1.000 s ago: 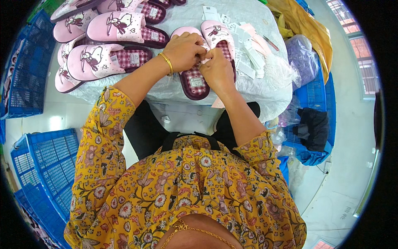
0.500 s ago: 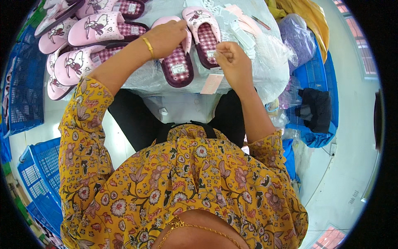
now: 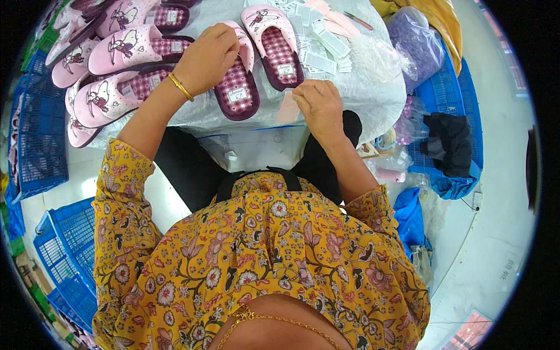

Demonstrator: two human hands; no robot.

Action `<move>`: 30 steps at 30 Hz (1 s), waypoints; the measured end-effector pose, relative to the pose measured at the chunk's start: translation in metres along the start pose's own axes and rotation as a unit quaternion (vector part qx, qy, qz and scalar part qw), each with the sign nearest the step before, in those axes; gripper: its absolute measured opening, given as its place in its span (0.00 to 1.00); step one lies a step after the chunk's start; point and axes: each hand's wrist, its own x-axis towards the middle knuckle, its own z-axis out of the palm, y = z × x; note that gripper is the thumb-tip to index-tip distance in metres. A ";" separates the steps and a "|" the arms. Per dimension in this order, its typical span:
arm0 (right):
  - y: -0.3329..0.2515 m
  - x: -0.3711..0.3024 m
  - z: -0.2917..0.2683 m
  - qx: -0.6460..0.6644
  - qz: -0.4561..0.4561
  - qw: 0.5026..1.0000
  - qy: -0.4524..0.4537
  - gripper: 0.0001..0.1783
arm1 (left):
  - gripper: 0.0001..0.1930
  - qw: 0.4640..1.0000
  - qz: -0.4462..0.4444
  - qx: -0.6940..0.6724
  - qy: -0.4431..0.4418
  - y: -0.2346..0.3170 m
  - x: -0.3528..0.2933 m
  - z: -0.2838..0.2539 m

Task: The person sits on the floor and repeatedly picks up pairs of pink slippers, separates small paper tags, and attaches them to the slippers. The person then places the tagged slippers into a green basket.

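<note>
Two pink slippers with plum checked insoles lie on the plastic-covered table, heels toward me: a left-hand slipper (image 3: 237,96) and a right-hand slipper (image 3: 282,61). My left hand (image 3: 209,57) is bent over the left-hand slipper's outer side, fingers curled closed; its fingertips are partly hidden, so what they hold cannot be made out. Just below the right-hand slipper's heel, my right hand (image 3: 319,108) pinches the edge of a pink card tag (image 3: 286,111) near the table's front edge. Its fingers cover the tag's right side.
More pink slippers (image 3: 111,96) are stacked at the left of the table (image 3: 373,99). White tags (image 3: 329,44) and a pair of tweezers (image 3: 358,21) lie behind my right hand. Blue crates (image 3: 41,140) stand on the floor to the left, and a bag-filled blue crate (image 3: 440,93) at the right.
My left hand has shifted left, off the left-hand slipper's opening to its outer side. My right hand has come down from the right-hand slipper's heel to the pink tag.
</note>
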 end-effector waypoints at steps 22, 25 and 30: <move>0.004 0.021 0.001 0.017 -0.036 0.990 0.137 0.09 | 0.04 0.993 -0.114 -0.018 0.010 0.021 -0.006 -0.002; 0.001 0.032 0.005 0.096 0.029 0.988 0.116 0.08 | 0.03 0.993 -0.099 -0.052 0.047 0.034 0.000 -0.002; -0.012 0.045 0.007 0.183 0.099 0.975 0.079 0.06 | 0.05 0.986 -0.121 -0.093 0.062 0.040 0.002 0.010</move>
